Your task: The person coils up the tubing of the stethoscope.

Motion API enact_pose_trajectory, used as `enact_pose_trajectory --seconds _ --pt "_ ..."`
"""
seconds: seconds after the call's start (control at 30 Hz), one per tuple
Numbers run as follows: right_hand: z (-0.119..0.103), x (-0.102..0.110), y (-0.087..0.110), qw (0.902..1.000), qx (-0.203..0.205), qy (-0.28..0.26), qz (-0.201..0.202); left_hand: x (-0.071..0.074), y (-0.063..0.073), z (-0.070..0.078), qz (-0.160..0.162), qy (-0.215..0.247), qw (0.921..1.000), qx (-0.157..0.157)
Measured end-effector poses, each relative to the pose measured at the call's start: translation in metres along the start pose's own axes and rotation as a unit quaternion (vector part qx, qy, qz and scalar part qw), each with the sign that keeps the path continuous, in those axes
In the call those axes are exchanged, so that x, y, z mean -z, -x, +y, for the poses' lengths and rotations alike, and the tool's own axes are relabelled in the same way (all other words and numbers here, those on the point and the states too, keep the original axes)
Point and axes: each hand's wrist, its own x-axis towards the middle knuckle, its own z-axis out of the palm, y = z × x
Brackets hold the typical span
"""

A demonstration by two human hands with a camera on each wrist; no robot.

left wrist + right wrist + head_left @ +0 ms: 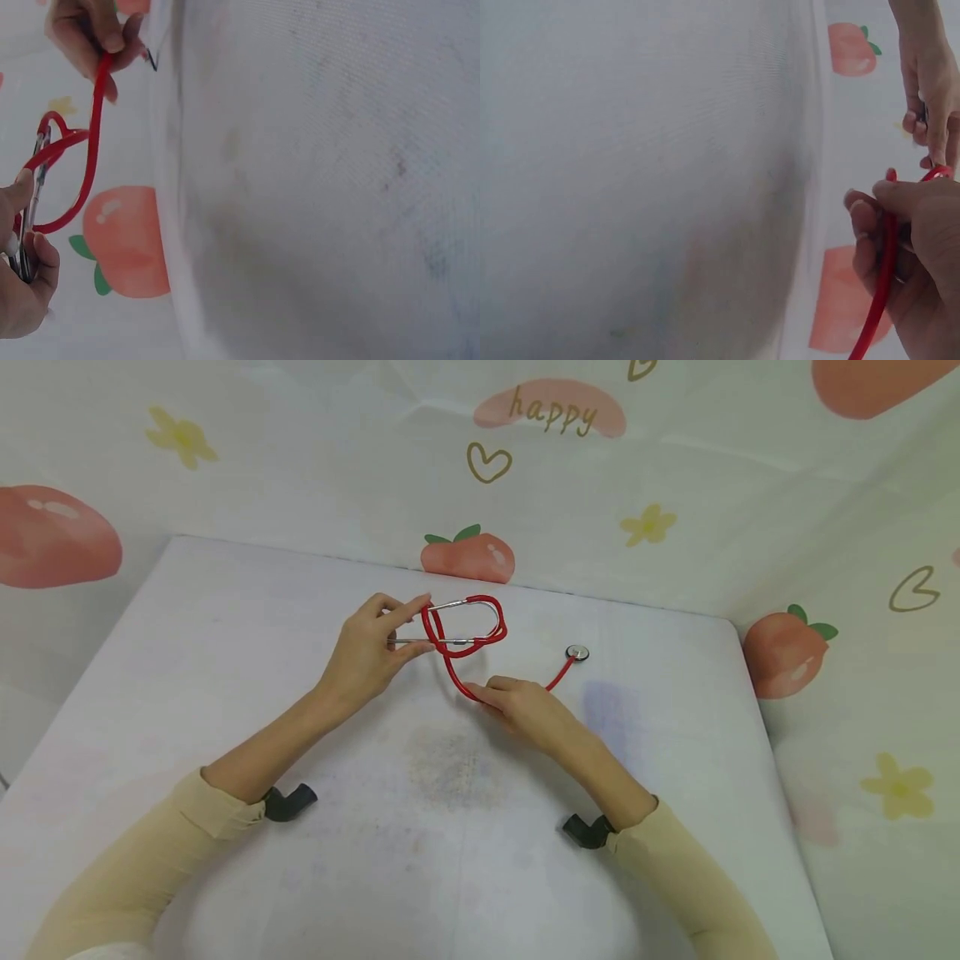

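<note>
Red stethoscope (452, 673) (part silver), beige sleeves (135, 852), fruit-patterned backdrop (337, 468)

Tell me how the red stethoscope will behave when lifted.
The red tube is probably floppy, as it curves in loops. The metal rods look stiff, being straight. The round end may swing, sitting on tube beyond the right hand.

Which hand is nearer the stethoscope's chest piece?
Right. The right hand pinches red tubing left of the chest piece; the left hand holds metal ear tubes farther left.
</note>
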Motion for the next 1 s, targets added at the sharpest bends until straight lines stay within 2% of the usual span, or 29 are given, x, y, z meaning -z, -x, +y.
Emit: enact_pose_trajectory --seconds 0.13,0.3,0.53,0.77,1.0 --pt "-0.001 0.003 0.002 0.9993 0.016 0.014 0.032 -0.001 0.001 -0.001 -0.002 -0.002 1.0000 0.002" --pt "-0.002 0.006 0.003 0.9981 0.028 0.020 0.051 -0.004 0.003 -0.002 -0.010 -0.007 0.9999 0.006" --pt "-0.005 0.016 0.004 0.9979 0.049 0.001 0.043 -0.005 0.004 -0.003 -0.011 -0.028 0.9994 0.015" --pt "-0.008 0.026 0.006 0.9943 0.073 0.052 0.057 -0.007 0.006 -0.004 -0.009 -0.034 0.9994 -0.001" --pt "-0.013 0.038 0.002 0.9950 0.091 0.007 0.041 -0.011 0.010 -0.004 -0.014 -0.056 0.9979 -0.028"
